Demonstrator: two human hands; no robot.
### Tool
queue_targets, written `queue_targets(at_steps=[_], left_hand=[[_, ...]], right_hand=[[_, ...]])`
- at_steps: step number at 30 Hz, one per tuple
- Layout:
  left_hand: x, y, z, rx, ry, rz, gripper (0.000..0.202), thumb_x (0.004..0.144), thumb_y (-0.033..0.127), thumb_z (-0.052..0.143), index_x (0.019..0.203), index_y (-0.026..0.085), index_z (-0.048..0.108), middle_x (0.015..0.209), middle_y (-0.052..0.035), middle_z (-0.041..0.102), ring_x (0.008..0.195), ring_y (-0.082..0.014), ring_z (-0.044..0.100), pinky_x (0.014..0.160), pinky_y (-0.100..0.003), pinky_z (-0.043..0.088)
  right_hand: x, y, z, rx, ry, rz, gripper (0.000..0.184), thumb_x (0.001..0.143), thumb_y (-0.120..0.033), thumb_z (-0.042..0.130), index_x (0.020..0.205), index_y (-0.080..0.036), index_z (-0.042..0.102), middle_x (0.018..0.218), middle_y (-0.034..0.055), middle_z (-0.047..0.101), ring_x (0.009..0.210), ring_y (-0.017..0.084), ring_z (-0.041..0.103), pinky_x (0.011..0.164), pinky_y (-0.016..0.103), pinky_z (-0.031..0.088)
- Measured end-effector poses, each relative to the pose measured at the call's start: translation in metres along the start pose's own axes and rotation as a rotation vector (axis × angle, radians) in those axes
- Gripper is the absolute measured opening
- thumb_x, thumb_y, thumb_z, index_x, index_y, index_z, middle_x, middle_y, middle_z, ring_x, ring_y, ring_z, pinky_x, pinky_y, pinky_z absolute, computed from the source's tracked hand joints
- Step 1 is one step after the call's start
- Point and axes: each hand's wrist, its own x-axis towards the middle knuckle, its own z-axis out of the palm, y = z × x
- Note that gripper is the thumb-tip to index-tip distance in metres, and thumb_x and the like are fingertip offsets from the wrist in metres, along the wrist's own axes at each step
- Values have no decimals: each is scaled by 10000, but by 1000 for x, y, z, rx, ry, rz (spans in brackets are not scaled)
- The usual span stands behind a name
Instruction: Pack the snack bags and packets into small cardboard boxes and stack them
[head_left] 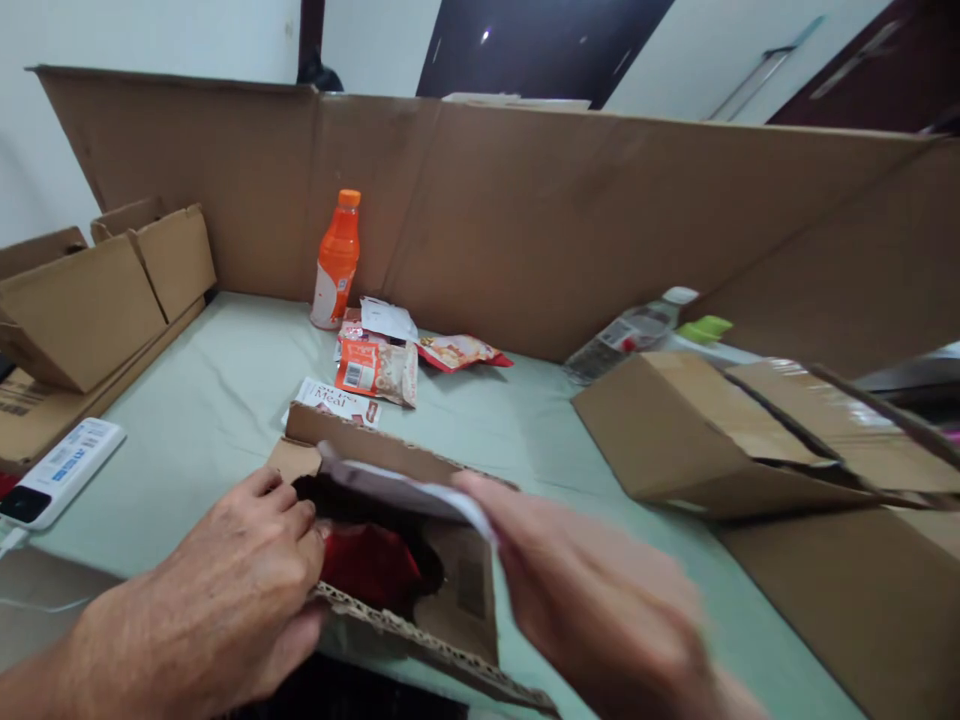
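A small open cardboard box is tilted at the near edge of the table. My left hand is closed on its left end, fingers curled over the rim. Inside lies a shiny red package, partly in shadow. My right hand, smeared by motion, is closed on the right end of a pale flat packet. The packet slants across the box opening, and its printed face cannot be made out. Just beyond the box lies a white card-like pack marked "Meal".
An orange bottle stands at the back, near an orange snack packet and a red packet. A clear bottle leans at right beside cardboard boxes. A power bank and more boxes sit left. A cardboard wall borders the table.
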Motion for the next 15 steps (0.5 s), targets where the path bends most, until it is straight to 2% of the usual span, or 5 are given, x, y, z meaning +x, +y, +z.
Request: queue_targets(at_steps=[3,6,8,11,15], left_hand=[[1,-1,2,-29,-15,-5,89,822,211,718,800,194,633,902,-47,706,921,-261,653,1045,-513,455],[2,-3,2,-45,-19,-6,90,821,202,721,801,196,634,883,-43,690,904,-264,631,1025,-530,459],[2,-4,2,-62,-16,-10,94,819,191,720,817,208,628,889,-34,670,896,-264,601,978,-522,473],[2,-5,0,-85,-28,-26,110,817,185,722,843,223,622,925,-28,650,917,-267,571,962,-520,464],[3,-6,3,-104,-34,-19,116,823,199,730,869,226,627,950,-21,665,944,-256,590,1017,-508,434]], right_hand=[[1,-4,19,166,-338,96,530,850,-3,434,1279,-194,680,1066,104,800,882,235,775,739,331,636],[9,-2,30,277,-781,302,559,742,-14,467,1218,-206,689,1068,99,789,866,240,751,719,334,589],[16,1,35,363,-976,360,490,747,-20,489,1151,-209,691,1021,87,782,856,228,731,727,316,542],[23,5,44,507,-1088,334,399,811,-41,495,1119,-213,681,991,68,769,888,210,709,752,293,498],[21,5,48,576,-1070,269,402,858,-88,532,1202,-232,680,1066,54,775,935,197,717,807,283,523]])
